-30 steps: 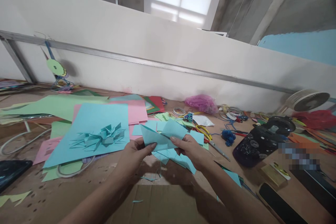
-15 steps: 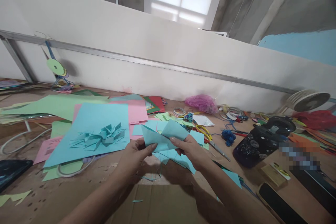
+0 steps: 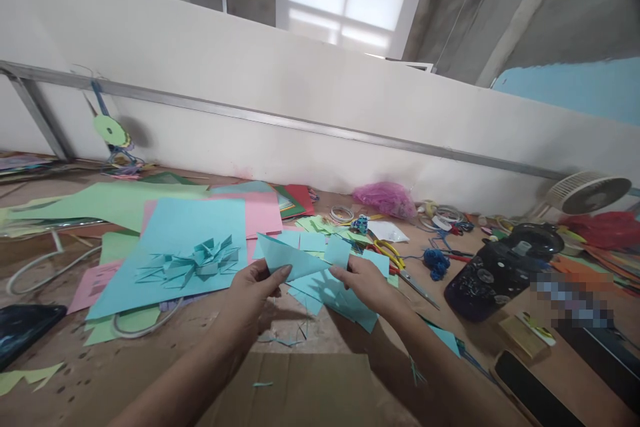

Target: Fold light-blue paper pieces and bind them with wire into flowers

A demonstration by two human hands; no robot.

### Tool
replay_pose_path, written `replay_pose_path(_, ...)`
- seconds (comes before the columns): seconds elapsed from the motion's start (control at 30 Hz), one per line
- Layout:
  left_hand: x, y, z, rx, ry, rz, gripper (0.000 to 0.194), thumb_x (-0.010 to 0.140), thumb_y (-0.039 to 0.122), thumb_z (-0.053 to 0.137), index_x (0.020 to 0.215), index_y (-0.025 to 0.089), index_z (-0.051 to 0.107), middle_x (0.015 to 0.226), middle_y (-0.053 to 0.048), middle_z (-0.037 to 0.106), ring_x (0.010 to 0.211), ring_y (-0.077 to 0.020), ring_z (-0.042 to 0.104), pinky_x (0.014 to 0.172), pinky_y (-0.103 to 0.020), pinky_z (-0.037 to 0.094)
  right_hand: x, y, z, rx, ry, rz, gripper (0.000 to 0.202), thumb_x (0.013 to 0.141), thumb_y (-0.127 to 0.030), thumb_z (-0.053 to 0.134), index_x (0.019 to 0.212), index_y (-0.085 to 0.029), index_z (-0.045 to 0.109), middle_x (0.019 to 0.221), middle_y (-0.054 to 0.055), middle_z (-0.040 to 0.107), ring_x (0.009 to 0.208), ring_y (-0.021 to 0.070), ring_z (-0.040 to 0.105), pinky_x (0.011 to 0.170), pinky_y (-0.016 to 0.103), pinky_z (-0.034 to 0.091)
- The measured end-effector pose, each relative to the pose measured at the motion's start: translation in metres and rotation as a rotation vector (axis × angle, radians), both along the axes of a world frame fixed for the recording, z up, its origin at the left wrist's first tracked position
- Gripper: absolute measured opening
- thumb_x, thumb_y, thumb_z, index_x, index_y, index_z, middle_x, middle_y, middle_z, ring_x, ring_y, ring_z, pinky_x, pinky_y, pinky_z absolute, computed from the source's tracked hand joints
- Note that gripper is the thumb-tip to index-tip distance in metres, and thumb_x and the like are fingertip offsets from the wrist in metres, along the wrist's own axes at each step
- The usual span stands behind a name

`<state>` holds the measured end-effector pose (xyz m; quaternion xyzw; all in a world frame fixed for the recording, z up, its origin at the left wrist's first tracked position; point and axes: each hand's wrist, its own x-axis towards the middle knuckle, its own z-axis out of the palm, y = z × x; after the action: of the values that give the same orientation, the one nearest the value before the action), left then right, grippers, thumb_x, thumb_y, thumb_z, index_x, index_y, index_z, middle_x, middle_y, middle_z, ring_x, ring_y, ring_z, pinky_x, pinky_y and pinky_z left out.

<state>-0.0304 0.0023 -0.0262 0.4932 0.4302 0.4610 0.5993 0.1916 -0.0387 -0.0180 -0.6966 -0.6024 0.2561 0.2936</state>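
Note:
My left hand (image 3: 260, 285) pinches the left part of a folded light-blue piece of paper (image 3: 293, 260), thumb on top, a pointed corner sticking up. At its narrow right end my right hand (image 3: 367, 283) is closed, thumb and fingers pressed together on the paper. A light-blue flap beside the right thumb may belong to this piece or to paper behind; I cannot tell. Below the hands lie loose light-blue paper pieces (image 3: 345, 300). To the left, several small folded blue paper shapes (image 3: 193, 263) rest on a large light-blue sheet (image 3: 200, 220).
Yellow-handled scissors (image 3: 415, 287) lie right of my hands, near a blue yarn ball (image 3: 436, 263) and a dark jug (image 3: 487, 277). Cardboard (image 3: 295, 390) lies in front. A phone (image 3: 27, 330) is at far left, a small fan (image 3: 587, 192) at far right. Green sheets (image 3: 125, 203) lie behind.
The paper's raised right side has come down or turned, so it now looks like a narrow triangle. My left hand has shifted slightly left, and more of the pieces underneath shows.

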Motion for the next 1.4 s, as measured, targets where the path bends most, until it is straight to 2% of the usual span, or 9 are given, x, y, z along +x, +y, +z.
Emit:
replay_pose_path(0.13,0.0,-0.001,0.002,-0.049,-0.006,0.003,0.034,0.061,0.042,0.079,0.081,0.016,0.069,0.056,0.002,0.056,0.056,-0.0148,0.05,0.05,-0.025,0.04,0.006,0.0,0.002,0.053,-0.222,0.089,0.011,0.077,-0.026,0.065,0.085,-0.02,0.065,0.089,0.005,0.063,0.083,0.021,0.056,0.068,0.028,0.034)
replay_pose_path(0.3,0.003,-0.002,-0.002,-0.035,-0.007,-0.042,0.033,0.064,0.042,0.077,0.085,0.017,0.07,0.066,-0.002,0.063,0.061,-0.0169,0.054,0.053,-0.026,0.042,0.0,-0.004,0.015,0.337,-0.047,0.072,0.019,0.086,-0.02,0.055,0.1,-0.023,0.068,0.107,0.006,0.061,0.098,0.0211,0.055,0.082,0.03,0.039)
replay_pose_path(0.47,0.003,-0.006,-0.005,0.252,0.197,-0.11,0.015,0.075,0.034,0.066,0.077,0.02,0.071,0.069,-0.001,0.066,0.067,-0.0177,0.056,0.063,-0.027,0.042,-0.025,-0.016,0.021,0.27,0.286,0.163,0.027,0.08,-0.025,0.067,0.107,-0.026,0.067,0.102,0.002,0.064,0.064,0.0125,0.047,0.059,0.026,0.038)
replay_pose_path(0.67,-0.001,-0.01,-0.002,0.617,0.414,-0.189,0.03,0.077,0.012,0.051,0.091,0.026,0.073,0.092,-0.001,0.072,0.089,-0.0198,0.062,0.081,-0.03,0.044,-0.042,-0.023,0.018,0.391,0.415,0.221,0.019,0.077,-0.009,0.062,0.085,-0.023,0.072,0.089,0.002,0.068,0.08,0.0169,0.059,0.067,0.027,0.045)
replay_pose_path(0.77,-0.001,-0.009,0.001,0.501,0.3,-0.182,0.038,0.074,0.011,0.052,0.102,0.026,0.072,0.107,-0.003,0.071,0.102,-0.0216,0.061,0.09,-0.033,0.044,-0.037,-0.02,0.019,0.488,0.425,0.255,0.026,0.074,-0.002,0.057,0.082,-0.023,0.072,0.09,0.003,0.069,0.091,0.0192,0.063,0.08,0.031,0.047)
replay_pose_path(0.87,0.0,-0.005,0.0,0.167,0.117,-0.157,0.04,0.074,0.02,0.059,0.112,0.024,0.068,0.113,-0.006,0.07,0.097,-0.022,0.063,0.076,-0.03,0.049,-0.031,-0.018,0.02,0.552,0.367,0.275,0.03,0.073,0.001,0.056,0.081,-0.023,0.072,0.093,0.003,0.07,0.093,0.0198,0.064,0.085,0.032,0.048)
replay_pose_path(1.03,0.004,0.004,-0.013,-0.236,-0.064,-0.268,0.038,0.077,0.05,0.063,0.086,0.014,0.07,0.07,-0.006,0.068,0.057,-0.0148,0.06,0.049,-0.022,0.039,-0.029,-0.02,0.024,0.534,0.255,0.329,0.034,0.073,0.004,0.054,0.083,-0.024,0.072,0.102,0.004,0.069,0.098,0.0193,0.064,0.088,0.033,0.048)
replay_pose_path(1.23,0.005,0.003,-0.02,-0.149,-0.121,-0.353,0.031,0.072,0.044,0.074,0.069,0.016,0.063,0.055,0.001,0.06,0.05,-0.0086,0.049,0.051,-0.019,0.035,-0.026,-0.019,0.021,0.487,0.296,0.29,0.028,0.079,-0.005,0.057,0.093,-0.026,0.071,0.12,0.004,0.064,0.114,0.021,0.057,0.099,0.036,0.041)
replay_pose_path(1.4,0.005,0.002,-0.01,-0.07,-0.069,-0.247,0.033,0.07,0.046,0.074,0.064,0.016,0.062,0.057,0.002,0.059,0.051,-0.0086,0.047,0.053,-0.02,0.035,-0.026,-0.014,0.017,0.334,0.611,0.089,0.027,0.083,-0.029,0.063,0.11,-0.024,0.063,0.11,0.005,0.063,0.086,0.0188,0.063,0.08,0.034,0.048)
